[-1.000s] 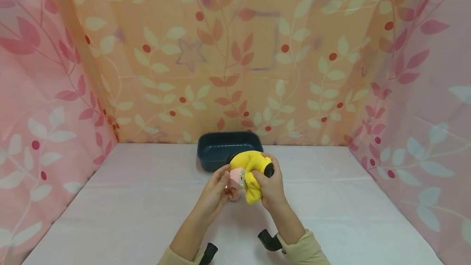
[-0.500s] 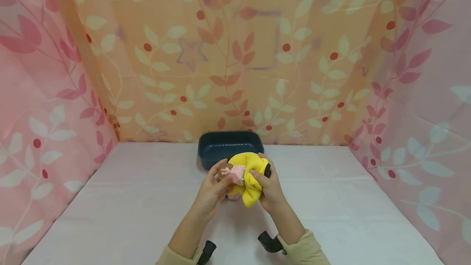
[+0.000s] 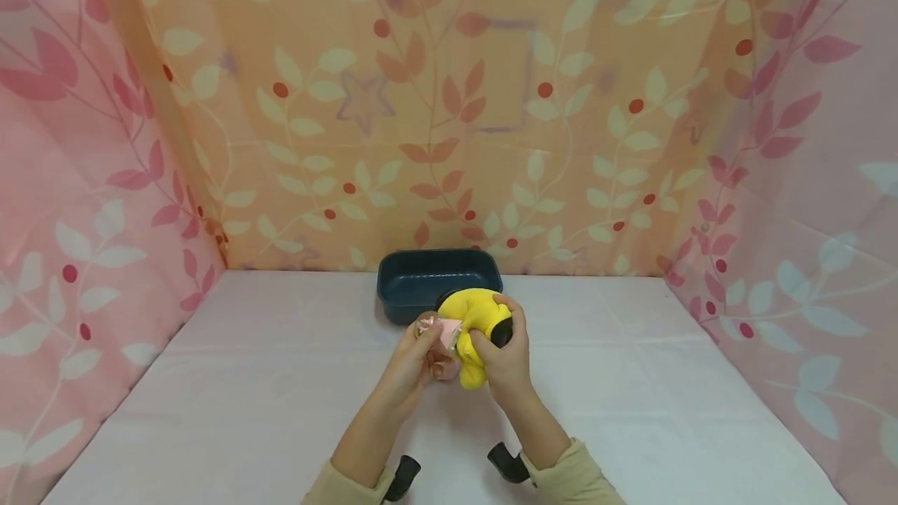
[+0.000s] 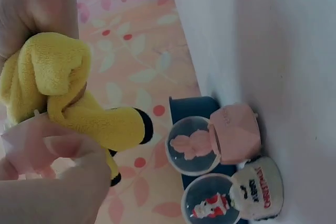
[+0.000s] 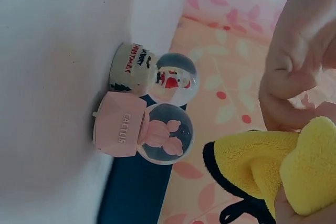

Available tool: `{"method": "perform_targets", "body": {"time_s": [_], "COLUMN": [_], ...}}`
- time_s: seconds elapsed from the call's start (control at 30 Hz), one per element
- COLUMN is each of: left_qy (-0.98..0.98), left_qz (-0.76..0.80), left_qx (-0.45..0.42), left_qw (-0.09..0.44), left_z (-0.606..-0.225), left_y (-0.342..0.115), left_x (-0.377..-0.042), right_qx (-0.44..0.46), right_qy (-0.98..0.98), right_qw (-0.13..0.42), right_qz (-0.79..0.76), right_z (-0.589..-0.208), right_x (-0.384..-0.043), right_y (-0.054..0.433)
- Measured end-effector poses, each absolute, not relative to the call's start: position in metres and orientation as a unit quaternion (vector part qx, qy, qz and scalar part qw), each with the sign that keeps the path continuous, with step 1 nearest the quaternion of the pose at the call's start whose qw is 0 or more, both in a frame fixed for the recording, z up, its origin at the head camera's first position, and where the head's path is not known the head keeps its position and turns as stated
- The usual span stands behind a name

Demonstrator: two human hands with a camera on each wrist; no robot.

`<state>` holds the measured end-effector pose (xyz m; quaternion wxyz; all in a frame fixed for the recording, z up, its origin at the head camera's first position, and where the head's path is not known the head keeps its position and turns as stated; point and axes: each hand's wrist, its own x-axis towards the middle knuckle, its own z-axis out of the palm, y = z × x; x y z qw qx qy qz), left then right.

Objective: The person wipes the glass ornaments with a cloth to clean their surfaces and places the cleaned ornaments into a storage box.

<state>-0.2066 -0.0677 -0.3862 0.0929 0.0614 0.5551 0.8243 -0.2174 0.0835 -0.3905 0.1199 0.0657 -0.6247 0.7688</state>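
In the head view my left hand (image 3: 403,371) grips a snow globe (image 3: 449,332) with a pink faceted base, its clear ball partly behind the fingers. My right hand (image 3: 512,361) holds a bunched yellow cloth (image 3: 477,309) with black trim against the base's underside. Below the hands, two more snow globes stand side by side on the table. One has a pink base (image 5: 121,124) marked CACTUS and a pink figure in its ball. The other has a white Merry Christmas base (image 4: 260,188) and a Santa inside. The hands mostly hide this pair in the head view.
A dark blue rectangular bin (image 3: 400,304) stands at the back of the white-covered table (image 3: 245,380), behind the hands. Leaf-patterned fabric (image 3: 435,100) hangs along the back and both sides. Black curved pieces (image 3: 507,462) sit by both sleeve cuffs.
The left hand has turned the held snow globe, so its ball now points left and its base faces the cloth. The right hand has shifted and re-bunched the yellow cloth around the base.
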Motion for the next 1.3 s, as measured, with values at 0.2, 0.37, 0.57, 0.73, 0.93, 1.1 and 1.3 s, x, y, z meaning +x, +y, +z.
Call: {"method": "perform_targets", "body": {"time_s": [0.2,0.37,0.57,0.73,0.93,1.1,1.3], "left_qy": [0.571,0.596,0.666,0.706,0.711,0.722,0.681], "left_qz": [0.817,0.801,0.745,0.707,0.703,0.692,0.726], "left_qx": [0.024,0.021,0.027,0.030,0.005,0.009,0.087], "left_qw": [0.076,0.057,0.032,0.031,0.002,-0.026,-0.049], "left_z": [-0.386,-0.381,-0.377,-0.379,-0.390,-0.392,-0.471], "left_y": [-0.070,-0.082,-0.099,-0.110,-0.117,-0.123,-0.154], "left_x": [-0.213,-0.231,-0.259,-0.278,-0.304,-0.324,-0.409], "right_qx": [0.011,0.011,0.033,0.033,0.030,0.028,0.026], "right_qy": [-0.614,-0.590,-0.590,-0.595,-0.596,-0.594,-0.594], "right_qw": [0.100,0.076,0.053,0.053,0.049,0.050,0.053], "right_qz": [0.783,0.804,0.805,0.801,0.801,0.802,0.802], "right_z": [-0.388,-0.385,-0.381,-0.379,-0.379,-0.380,-0.382], "right_x": [-0.221,-0.224,-0.223,-0.222,-0.220,-0.220,-0.219], "right_y": [0.089,0.101,0.116,0.125,0.129,0.130,0.130]}}
